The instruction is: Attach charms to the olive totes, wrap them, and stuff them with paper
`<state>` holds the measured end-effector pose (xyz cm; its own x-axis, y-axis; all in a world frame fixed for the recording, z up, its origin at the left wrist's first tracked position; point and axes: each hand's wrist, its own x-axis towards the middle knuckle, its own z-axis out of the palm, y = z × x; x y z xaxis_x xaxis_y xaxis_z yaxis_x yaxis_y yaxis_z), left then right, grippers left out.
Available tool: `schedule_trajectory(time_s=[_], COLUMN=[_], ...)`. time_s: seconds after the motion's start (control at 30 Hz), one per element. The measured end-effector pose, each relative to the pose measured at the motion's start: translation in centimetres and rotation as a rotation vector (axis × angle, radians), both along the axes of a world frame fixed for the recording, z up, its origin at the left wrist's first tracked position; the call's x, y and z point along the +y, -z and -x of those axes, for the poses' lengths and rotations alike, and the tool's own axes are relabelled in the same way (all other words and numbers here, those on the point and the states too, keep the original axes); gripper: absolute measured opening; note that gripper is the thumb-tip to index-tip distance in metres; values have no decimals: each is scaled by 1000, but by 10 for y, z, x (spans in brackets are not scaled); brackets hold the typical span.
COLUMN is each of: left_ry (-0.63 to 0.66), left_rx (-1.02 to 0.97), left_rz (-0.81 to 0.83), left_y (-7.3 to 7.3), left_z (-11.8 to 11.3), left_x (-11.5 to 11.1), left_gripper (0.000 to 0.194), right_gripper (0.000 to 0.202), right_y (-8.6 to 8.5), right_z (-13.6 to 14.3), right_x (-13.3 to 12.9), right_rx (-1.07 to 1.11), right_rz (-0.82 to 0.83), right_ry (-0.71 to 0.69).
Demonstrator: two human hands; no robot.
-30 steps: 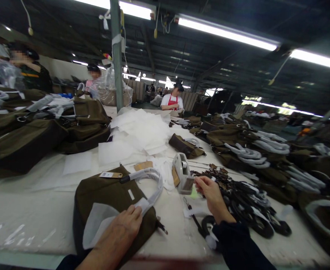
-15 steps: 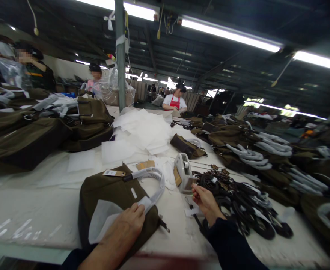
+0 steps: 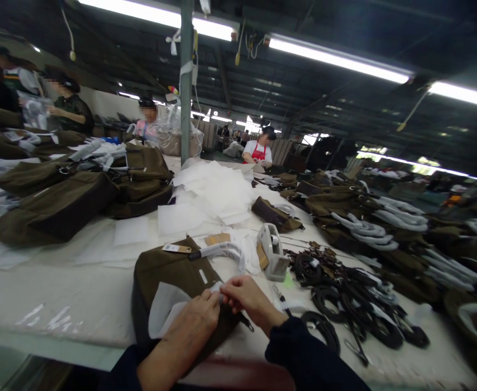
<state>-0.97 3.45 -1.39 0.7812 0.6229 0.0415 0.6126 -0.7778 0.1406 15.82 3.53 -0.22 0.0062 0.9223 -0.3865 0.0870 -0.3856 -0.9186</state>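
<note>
An olive-green bag with dark ends lies on the table in front of me, a paper tag on its top. Its strap handle is wrapped in white foam sheet. My left hand presses on the bag, its fingers closed on the near end of the wrapped handle. A loose white foam sheet sticks up beside that hand. At the same spot my right hand meets the left fingertips, pinching a small clear piece that looks like tape; the fingers partly hide it.
A grey tape dispenser stands beyond my right hand. Coiled dark straps with metal clips lie to the right. White foam sheets are heaped behind the bag. More olive bags are piled left and right. Co-workers stand farther back.
My right hand has moved left from the tape dispenser to my left fingertips at the handle. My left hand keeps its hold on the bag. The view has shifted slightly.
</note>
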Motion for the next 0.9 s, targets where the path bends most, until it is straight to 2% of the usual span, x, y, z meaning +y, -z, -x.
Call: schedule_trajectory(time_s=[0.23, 0.9], left_ry=[7, 2], left_rx=[0, 0], left_rz=[16, 11], left_y=[1, -4], left_z=[2, 3], left_x=[-1, -2], left_gripper=[40, 35], right_gripper=[19, 24], right_y=[10, 4], right_z=[-1, 3], right_x=[3, 10], right_rx=[-157, -355], right_rz=[31, 94], right_ry=[19, -59])
